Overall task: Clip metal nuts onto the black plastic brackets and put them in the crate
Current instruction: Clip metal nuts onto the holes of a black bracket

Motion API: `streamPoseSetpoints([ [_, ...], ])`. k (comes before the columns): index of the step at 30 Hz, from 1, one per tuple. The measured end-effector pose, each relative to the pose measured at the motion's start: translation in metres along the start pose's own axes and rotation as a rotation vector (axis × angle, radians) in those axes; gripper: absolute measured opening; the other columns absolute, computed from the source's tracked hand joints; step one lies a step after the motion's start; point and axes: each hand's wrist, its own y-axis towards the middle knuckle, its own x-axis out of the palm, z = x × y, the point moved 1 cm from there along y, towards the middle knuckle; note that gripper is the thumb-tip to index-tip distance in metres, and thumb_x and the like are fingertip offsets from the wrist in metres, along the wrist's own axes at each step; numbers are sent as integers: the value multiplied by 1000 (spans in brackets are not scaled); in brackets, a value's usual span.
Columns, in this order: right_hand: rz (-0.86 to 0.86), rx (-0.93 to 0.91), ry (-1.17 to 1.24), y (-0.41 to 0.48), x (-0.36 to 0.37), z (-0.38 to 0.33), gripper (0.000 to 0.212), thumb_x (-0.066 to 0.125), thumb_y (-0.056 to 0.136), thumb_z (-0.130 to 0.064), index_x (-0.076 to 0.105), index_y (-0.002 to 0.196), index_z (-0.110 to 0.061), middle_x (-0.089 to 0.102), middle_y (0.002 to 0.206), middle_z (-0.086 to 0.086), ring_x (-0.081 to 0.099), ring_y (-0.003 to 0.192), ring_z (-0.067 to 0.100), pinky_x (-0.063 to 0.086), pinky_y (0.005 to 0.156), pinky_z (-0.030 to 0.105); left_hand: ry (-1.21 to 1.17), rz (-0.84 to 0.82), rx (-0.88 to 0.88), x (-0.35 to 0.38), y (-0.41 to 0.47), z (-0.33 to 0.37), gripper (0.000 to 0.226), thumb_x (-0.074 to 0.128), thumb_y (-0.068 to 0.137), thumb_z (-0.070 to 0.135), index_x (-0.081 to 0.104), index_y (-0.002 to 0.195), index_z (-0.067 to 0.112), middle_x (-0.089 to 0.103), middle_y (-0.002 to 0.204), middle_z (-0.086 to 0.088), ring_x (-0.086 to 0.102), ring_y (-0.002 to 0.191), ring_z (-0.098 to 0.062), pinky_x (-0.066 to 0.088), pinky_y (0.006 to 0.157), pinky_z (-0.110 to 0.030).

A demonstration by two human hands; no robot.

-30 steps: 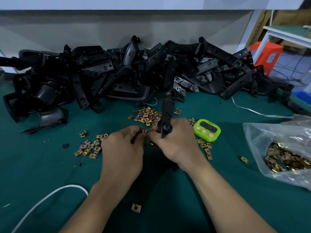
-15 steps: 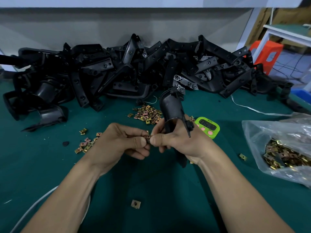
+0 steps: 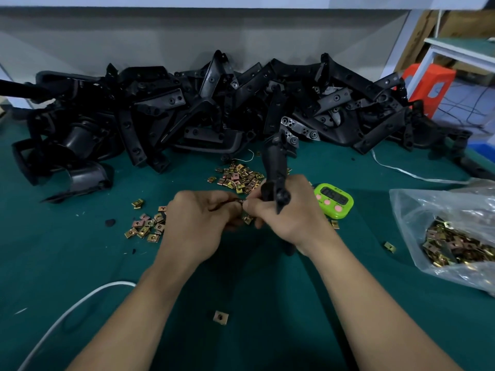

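2 bare hands meet over the dark green table top (image 3: 80, 263). The right hand (image 3: 289, 218) is curled tight round a long black plastic bracket (image 3: 276, 167), which sticks up out of the fist. The left hand (image 3: 198, 223) pinches a small metal clip nut (image 3: 241, 201), pressed right against the right fingertips. Off to the right slumps a clear plastic bag (image 3: 412, 207) with a heap of gold nuts (image 3: 455, 243) inside. Loose nuts lie in 2 little heaps (image 3: 238, 178) on the table. A big pile of black brackets (image 3: 187, 116) sits along the back. A lime green timer (image 3: 333, 200) lies just beside the right hand.
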Motion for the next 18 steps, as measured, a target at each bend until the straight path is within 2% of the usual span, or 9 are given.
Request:
streamPoseSetpoints([
  [3, -127, 71, 235, 2, -7, 2, 10, 80, 72, -14, 73, 65, -16, 65, 57, 8, 60, 48, 21, 42, 48, 23, -242, -196, -35, -7, 1, 3, 22, 71, 88, -1, 82, 80, 16, 76, 73, -12, 74, 65, -20, 59, 60, -23],
  [5, -191, 83, 299, 2, -9, 3, 10, 82, 71, -15, 73, 68, -17, 65, 62, 10, 60, 50, 21, 41, 48, 23, -330, -281, -76, -10, 1, 3, 9, 76, 79, 9, 83, 84, 13, 75, 75, -16, 74, 65, -20, 59, 59, -24],
  [8, -265, 66, 329, 0, -11, 2, 11, 84, 71, -16, 73, 71, -16, 66, 68, 14, 60, 52, 21, 42, 48, 23, -353, -374, -130, -15, 3, 0, 22, 81, 66, 20, 83, 86, 12, 76, 77, -17, 74, 64, -21, 58, 57, -24],
  [10, -286, 62, 331, -2, -11, 0, 11, 84, 74, -13, 73, 74, -11, 67, 69, 16, 60, 53, 22, 43, 49, 23, -364, -423, -151, -18, 4, 0, 26, 82, 65, 23, 83, 87, 10, 75, 76, -18, 74, 64, -21, 58, 57, -24],
  [12, -239, 64, 292, -3, -10, -1, 11, 83, 77, -8, 73, 72, -8, 67, 66, 13, 60, 51, 21, 42, 48, 22, -356, -379, -153, -17, 5, -1, 19, 81, 71, 19, 83, 87, 9, 75, 76, -17, 74, 64, -21, 59, 58, -24],
  [14, -143, 59, 224, -2, -7, -1, 14, 82, 78, -7, 73, 68, -7, 66, 59, 11, 59, 48, 20, 42, 48, 22, -336, -240, -149, -10, 5, -4, 6, 76, 82, 8, 82, 84, 8, 75, 75, -17, 73, 64, -22, 59, 58, -24],
  [15, -98, 49, 187, -2, -5, -1, 14, 81, 78, -9, 72, 67, -6, 65, 57, 10, 59, 47, 19, 43, 47, 23, -311, -160, -148, -7, 5, -6, 9, 74, 86, 3, 81, 83, 7, 76, 74, -16, 74, 63, -22, 59, 58, -24],
  [18, -17, 31, 15, -5, 2, -3, 16, 79, 76, -19, 72, 67, -7, 65, 52, 4, 62, 48, 21, 50, 49, 39, -150, -24, -97, 1, 5, -8, 15, 74, 90, 4, 81, 85, 17, 77, 72, -7, 75, 65, -19, 60, 61, -24],
])
